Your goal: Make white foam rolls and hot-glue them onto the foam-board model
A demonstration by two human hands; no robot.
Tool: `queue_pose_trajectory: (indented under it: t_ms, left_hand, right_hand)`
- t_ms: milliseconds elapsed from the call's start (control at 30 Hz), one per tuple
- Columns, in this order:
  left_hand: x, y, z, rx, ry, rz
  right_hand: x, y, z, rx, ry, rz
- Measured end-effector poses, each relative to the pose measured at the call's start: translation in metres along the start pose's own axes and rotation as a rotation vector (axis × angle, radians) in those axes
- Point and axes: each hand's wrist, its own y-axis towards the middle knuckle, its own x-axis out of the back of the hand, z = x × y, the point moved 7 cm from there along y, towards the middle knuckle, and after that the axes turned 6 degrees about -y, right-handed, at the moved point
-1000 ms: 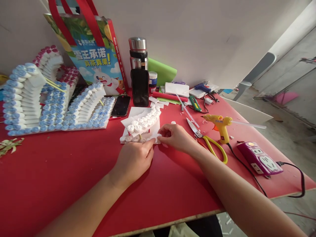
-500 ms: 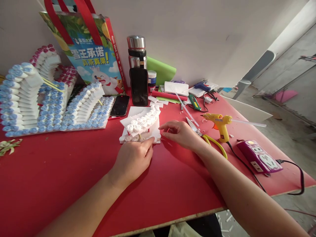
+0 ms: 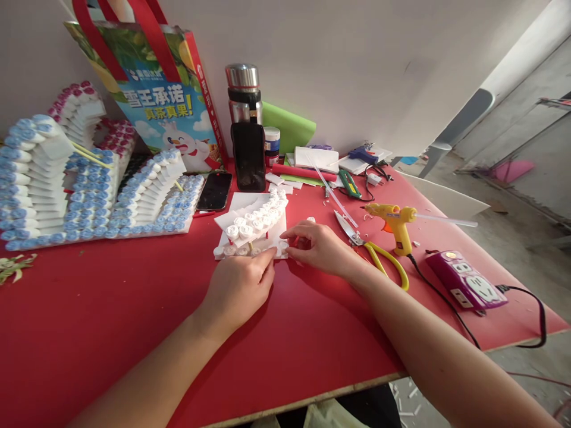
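Note:
A small white model (image 3: 256, 223) made of board and rolled white rosettes stands on the red table. Its upper tier curves and is propped on short sticks above a base with a front row of rosettes. At the base's front edge my left hand (image 3: 243, 285) is closed, its index fingertip against the front row. My right hand (image 3: 319, 246) pinches a white rosette (image 3: 283, 245) between thumb and fingers at the base's right front corner. Another loose rosette (image 3: 311, 219) lies just behind that hand.
Right of my hands lie yellow-handled pliers (image 3: 377, 255), a yellow glue gun (image 3: 395, 223) and a purple power strip (image 3: 466, 279). Behind the model stand a flask (image 3: 243, 89), a black pouch (image 3: 248, 157) and a phone (image 3: 215, 191). Larger blue-and-white models (image 3: 93, 196) fill the left.
My right hand has moved slightly left, onto the rosette at the base's right corner. The loose rosette behind it has come into view. My left hand stays at the front edge.

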Motion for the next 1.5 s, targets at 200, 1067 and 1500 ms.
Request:
queue_pose_trajectory:
  t_ms: [200, 1067, 1500]
  left_hand:
    - [-0.001, -0.001, 0.001, 0.001, -0.002, -0.003]
    - [-0.002, -0.001, 0.003, -0.013, -0.009, -0.013]
    - [-0.001, -0.001, 0.002, -0.023, -0.016, -0.020]
  right_hand:
    - [-0.002, 0.001, 0.006, 0.042, -0.055, -0.007]
    - [0.003, 0.000, 0.001, 0.016, -0.031, 0.000]
    - [0.000, 0.000, 0.005, 0.028, -0.034, -0.011]
